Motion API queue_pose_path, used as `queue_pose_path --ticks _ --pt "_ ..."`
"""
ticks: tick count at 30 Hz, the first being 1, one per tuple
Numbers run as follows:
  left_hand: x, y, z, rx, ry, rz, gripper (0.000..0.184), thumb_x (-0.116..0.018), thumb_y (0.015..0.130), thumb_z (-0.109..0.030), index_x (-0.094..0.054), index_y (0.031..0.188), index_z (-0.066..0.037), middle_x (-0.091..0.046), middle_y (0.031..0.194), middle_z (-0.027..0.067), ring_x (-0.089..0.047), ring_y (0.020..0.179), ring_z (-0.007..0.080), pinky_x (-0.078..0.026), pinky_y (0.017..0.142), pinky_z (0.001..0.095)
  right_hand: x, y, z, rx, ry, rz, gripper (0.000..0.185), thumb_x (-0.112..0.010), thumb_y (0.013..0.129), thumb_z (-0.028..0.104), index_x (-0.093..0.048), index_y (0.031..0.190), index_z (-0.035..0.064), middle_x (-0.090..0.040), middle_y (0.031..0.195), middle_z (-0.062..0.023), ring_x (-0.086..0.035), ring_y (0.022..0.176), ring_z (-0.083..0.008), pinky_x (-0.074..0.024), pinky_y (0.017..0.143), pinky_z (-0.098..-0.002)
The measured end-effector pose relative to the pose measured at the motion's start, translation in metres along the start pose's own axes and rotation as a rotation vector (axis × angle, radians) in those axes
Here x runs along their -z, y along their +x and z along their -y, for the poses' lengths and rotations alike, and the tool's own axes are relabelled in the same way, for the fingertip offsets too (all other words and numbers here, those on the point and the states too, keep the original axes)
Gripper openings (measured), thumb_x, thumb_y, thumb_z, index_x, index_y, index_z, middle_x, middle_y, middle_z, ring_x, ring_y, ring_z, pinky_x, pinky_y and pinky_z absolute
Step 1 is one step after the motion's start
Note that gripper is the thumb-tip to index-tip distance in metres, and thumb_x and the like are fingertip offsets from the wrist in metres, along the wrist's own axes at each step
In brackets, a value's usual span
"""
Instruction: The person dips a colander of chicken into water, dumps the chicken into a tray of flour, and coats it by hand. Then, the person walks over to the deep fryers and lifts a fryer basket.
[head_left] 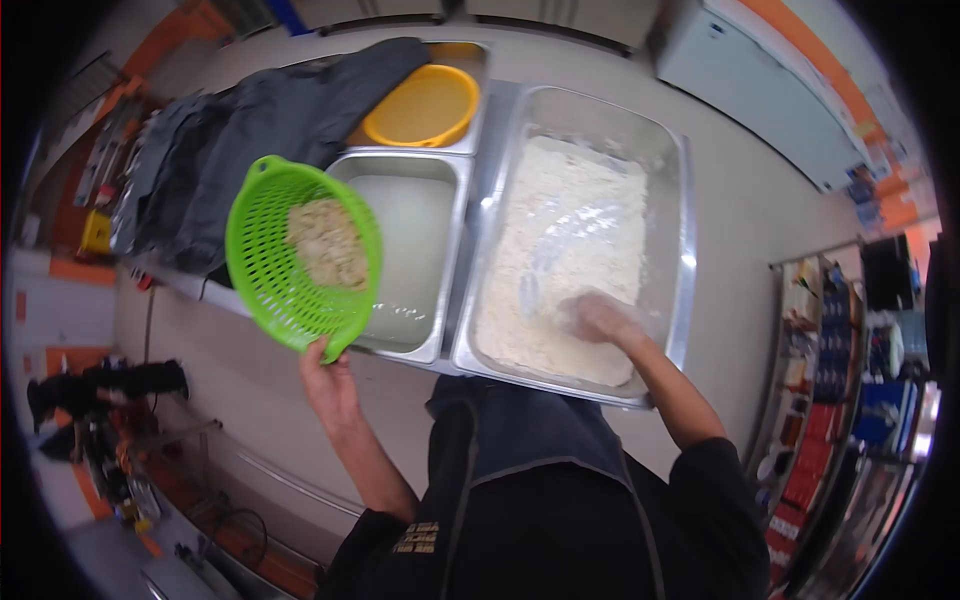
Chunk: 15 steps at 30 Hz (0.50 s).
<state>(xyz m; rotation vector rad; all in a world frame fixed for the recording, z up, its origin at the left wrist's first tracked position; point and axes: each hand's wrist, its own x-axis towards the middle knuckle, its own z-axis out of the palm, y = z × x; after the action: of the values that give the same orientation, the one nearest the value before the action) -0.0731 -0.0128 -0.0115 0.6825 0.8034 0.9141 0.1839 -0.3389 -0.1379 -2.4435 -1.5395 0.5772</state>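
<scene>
My left hand (pixel 330 385) grips the near handle of a green basket (pixel 250 250), which is tilted over the left edge of a metal tray of cloudy liquid (pixel 452 240). Pale, wet-looking pieces (pixel 328 243) lie inside the basket. On the right, a deep metal tray (pixel 683 230) holds white flour (pixel 560 220). My right hand (pixel 600 318), coated in flour, is down in the near right part of that flour. Its fingertips are partly hidden and blurred, so what they hold, if anything, cannot be made out.
Behind the liquid tray sits a yellow bowl (pixel 425 105) in another metal tray. Dark grey cloth (pixel 260 120) covers the left end of the table. A white chest freezer (pixel 765 95) stands at the back right, and loaded shelves (pixel 825 370) stand at the right.
</scene>
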Motion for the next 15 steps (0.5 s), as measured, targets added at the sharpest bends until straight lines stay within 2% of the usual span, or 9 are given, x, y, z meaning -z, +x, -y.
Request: queue_pose_path --ticks 2,5,8,11,15 --pt "-0.007 -0.005 0.001 0.003 -0.002 -0.03 0.019 -0.055 0.077 -0.001 -0.053 0.096 0.0 -0.058 0.085 0.0069 -0.055 0.067 0.0122 -0.042 0.048 0.021 0.006 0.002 0.003 -0.057 -0.171 0.135 0.04 -0.054 0.081 0.038 -0.059 0.105 0.0063 -0.061 0.085 -0.017 -0.057 0.076 -0.0333 -0.0446 0.067 -0.0396" --pt "-0.011 -0.01 0.005 0.036 -0.032 -0.011 0.02 -0.055 0.077 -0.001 -0.052 0.096 -0.001 -0.057 0.086 0.0072 -0.055 0.067 0.0129 -0.042 0.049 0.0222 0.061 -0.003 0.034 -0.167 -0.077 0.117 0.043 -0.054 0.082 0.039 -0.057 0.108 0.0051 -0.062 0.091 -0.0169 -0.058 0.08 -0.0326 -0.0466 0.069 -0.0372" --pt "-0.013 -0.011 0.01 0.068 -0.051 0.013 0.021 -0.054 0.077 -0.001 -0.051 0.098 -0.001 -0.057 0.087 0.0075 -0.055 0.067 0.0134 -0.042 0.049 0.0231 0.075 -0.007 0.037 -0.054 0.109 -0.169 0.046 -0.053 0.082 0.038 -0.056 0.11 0.0013 -0.059 0.105 -0.0188 -0.057 0.09 -0.0328 -0.0434 0.085 -0.0386" --pt "-0.014 -0.012 0.012 0.075 -0.035 0.003 0.022 -0.054 0.076 -0.001 -0.051 0.098 -0.001 -0.057 0.087 0.0076 -0.055 0.067 0.0136 -0.042 0.049 0.0233 0.082 -0.009 0.035 -0.033 0.254 -0.227 0.044 -0.055 0.081 0.034 -0.055 0.112 0.0031 -0.058 0.107 -0.0193 -0.056 0.092 -0.0329 -0.0429 0.087 -0.0377" --pt "-0.02 -0.014 0.009 0.049 0.021 0.039 0.023 -0.055 0.076 -0.001 -0.051 0.099 0.0 -0.057 0.088 0.0076 -0.056 0.068 0.0138 -0.043 0.048 0.0231 0.071 -0.011 0.031 -0.173 0.017 0.04 0.041 -0.052 0.083 0.034 -0.055 0.112 0.0042 -0.059 0.102 -0.0192 -0.057 0.092 -0.0319 -0.0437 0.084 -0.0387"
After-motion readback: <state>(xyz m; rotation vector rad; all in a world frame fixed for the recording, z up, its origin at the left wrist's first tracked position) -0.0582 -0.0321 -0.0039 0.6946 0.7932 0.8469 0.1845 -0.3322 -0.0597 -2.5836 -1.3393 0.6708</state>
